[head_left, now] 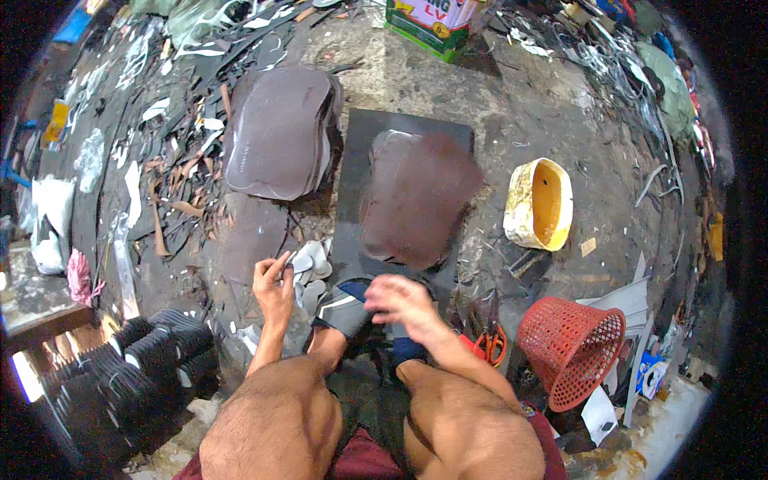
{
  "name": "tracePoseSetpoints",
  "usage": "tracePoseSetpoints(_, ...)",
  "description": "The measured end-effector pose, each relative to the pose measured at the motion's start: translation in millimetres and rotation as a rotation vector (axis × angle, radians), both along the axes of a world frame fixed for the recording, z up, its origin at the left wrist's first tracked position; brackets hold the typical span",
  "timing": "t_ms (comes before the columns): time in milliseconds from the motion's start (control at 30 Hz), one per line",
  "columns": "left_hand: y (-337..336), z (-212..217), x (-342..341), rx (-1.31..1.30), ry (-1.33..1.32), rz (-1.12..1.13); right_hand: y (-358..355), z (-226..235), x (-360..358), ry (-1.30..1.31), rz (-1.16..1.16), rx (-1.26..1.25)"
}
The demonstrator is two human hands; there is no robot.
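My left hand (pixel 274 286) is raised beside a small pile of pale grey rounded pieces (pixel 310 266). Its thumb and fingertips come together in a pinch, and whatever is between them is too small to make out. Over my shoes, my right hand (pixel 406 306) is smeared by motion, its fingers stretched to the left with nothing visible in them. Beyond it a brown sheet (pixel 420 200), blurred at its right edge, lies on a black board (pixel 364 132). Left of the board rests a stack of brown rounded sheets (pixel 280 132).
A yellowish tub (pixel 522 206) stands right of the board. Near my right knee are orange-handled scissors (pixel 496 346) and a tipped red basket (pixel 560 344). Stacked black pieces (pixel 120 376) sit at lower left. Scraps (pixel 180 184) litter the left floor; a tin (pixel 436 28) stands far ahead.
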State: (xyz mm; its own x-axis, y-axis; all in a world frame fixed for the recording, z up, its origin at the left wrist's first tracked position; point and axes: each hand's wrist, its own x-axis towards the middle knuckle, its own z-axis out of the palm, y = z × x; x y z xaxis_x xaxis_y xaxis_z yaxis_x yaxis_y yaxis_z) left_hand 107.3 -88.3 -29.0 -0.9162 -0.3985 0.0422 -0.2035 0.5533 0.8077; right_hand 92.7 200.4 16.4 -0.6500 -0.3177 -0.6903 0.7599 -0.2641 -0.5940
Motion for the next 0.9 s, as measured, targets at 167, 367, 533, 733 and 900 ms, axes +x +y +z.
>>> tracePoseSetpoints(167,52.0,34.9,-20.5,0.019,0.098,-0.536,-24.5,20.3,-22.9,0.243,0.071,0.074)
tracePoseSetpoints(367,61.3,37.4,-59.8,0.764,-0.393,-0.661,0.8,-13.3,-44.0,0.570,0.234,0.297)
tracePoseSetpoints(533,56.2,17.6,-90.6,0.785,-0.386,-0.317,17.0,-13.5,-72.3,1.240,0.614,1.167)
tracePoseSetpoints(733,104.4,-2.4,-124.3,0.826,-0.140,-0.355,75.3,4.1,-135.3,0.700,0.438,0.825)
tracePoseSetpoints(900,123.3,-18.7,-124.5,0.214,-0.078,-0.615,79.7,104.7,-133.5,1.353,0.147,1.225)
